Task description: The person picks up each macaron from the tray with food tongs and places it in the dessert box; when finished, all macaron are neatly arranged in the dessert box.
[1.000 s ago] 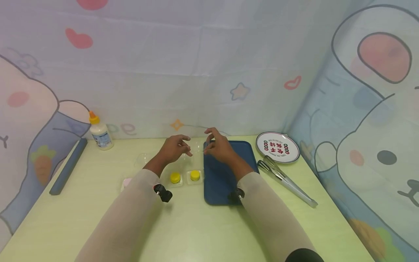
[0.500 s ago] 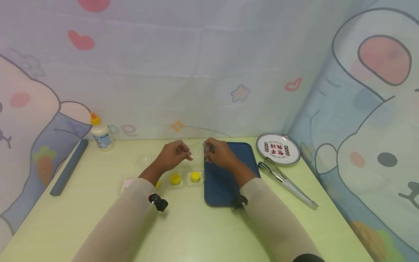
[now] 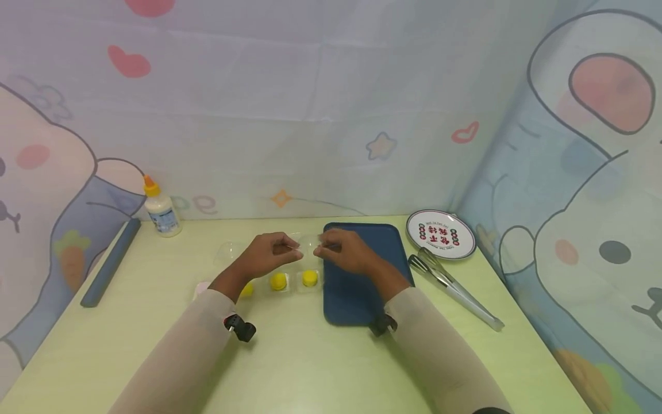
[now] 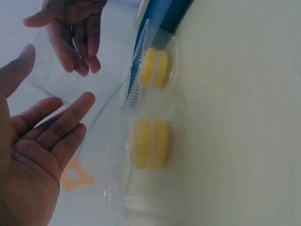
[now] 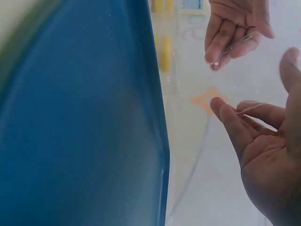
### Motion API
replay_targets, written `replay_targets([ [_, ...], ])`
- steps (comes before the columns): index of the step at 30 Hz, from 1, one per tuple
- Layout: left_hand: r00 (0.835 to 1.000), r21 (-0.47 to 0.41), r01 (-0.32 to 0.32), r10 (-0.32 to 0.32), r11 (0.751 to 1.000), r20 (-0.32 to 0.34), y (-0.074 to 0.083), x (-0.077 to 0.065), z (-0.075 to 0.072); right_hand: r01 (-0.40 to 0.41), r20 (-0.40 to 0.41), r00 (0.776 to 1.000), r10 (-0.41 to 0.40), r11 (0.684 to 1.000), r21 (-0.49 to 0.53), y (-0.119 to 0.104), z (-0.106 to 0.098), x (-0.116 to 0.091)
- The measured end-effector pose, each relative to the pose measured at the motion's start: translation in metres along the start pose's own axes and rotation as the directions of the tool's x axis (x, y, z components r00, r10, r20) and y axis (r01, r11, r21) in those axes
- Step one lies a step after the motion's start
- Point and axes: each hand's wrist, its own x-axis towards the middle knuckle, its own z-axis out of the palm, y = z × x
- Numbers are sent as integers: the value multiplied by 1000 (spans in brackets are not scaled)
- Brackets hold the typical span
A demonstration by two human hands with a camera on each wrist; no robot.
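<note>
A thin, clear plastic lid (image 4: 52, 70) spans the gap between my two hands. My left hand (image 3: 262, 253) holds it at the left edge, between thumb and fingers. On the opposite edge, my right hand (image 3: 345, 250) pinches it with bent fingers. Just in front of the hands, yellow macarons (image 3: 278, 281) sit in small clear plastic boxes (image 4: 134, 75). Two of these macarons show closely in the left wrist view; a third is partly hidden by my left wrist in the head view. The lid's outline is faint because it is see-through.
A dark blue tray (image 3: 338, 299) lies under my right forearm. Right of it are metal tongs (image 3: 455, 287) and a white plate (image 3: 439, 227). Leftward are a pink item (image 3: 200, 288), another clear piece (image 3: 227, 252), a glue bottle (image 3: 163, 216) and a long blue-grey bar (image 3: 111, 263).
Both hands have come down toward the table, and the left has shifted slightly left. Their fingers have closed in on the lid's edges. A third yellow macaron has come into sight beside my left wrist.
</note>
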Motion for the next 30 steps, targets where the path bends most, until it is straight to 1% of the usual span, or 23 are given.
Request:
replay_targets([
  [3,999,0,-28,28,1000,22,0,-4,0,0,15,1000,0,1000,0,-3,1,-4],
  [6,999,-5,-39,39,999,34,0,-8,1,-6,31,1000,5,1000,25,-4,3,-8],
  [9,999,3,-36,36,999,31,2,-13,3,-18,52,999,16,999,42,-3,6,-10],
  [13,999,61,-35,35,998,-5,3,-19,8,-20,66,998,20,1000,-7,-1,10,-13],
  [16,999,113,-30,35,993,-40,2,-21,14,-18,56,998,20,999,-42,-1,12,-15],
  [19,997,153,-20,31,988,-65,2,-23,20,-29,52,998,32,998,-50,-1,15,-18],
  [23,996,201,-16,33,979,-83,3,-25,27,-48,42,998,50,998,-51,-1,18,-20],
  [26,995,230,6,16,973,-94,4,-28,33,-63,29,997,65,996,-58,-1,21,-22],
  [30,994,234,49,-24,971,-106,4,-32,38,-60,19,998,62,996,-64,1,25,-24],
])
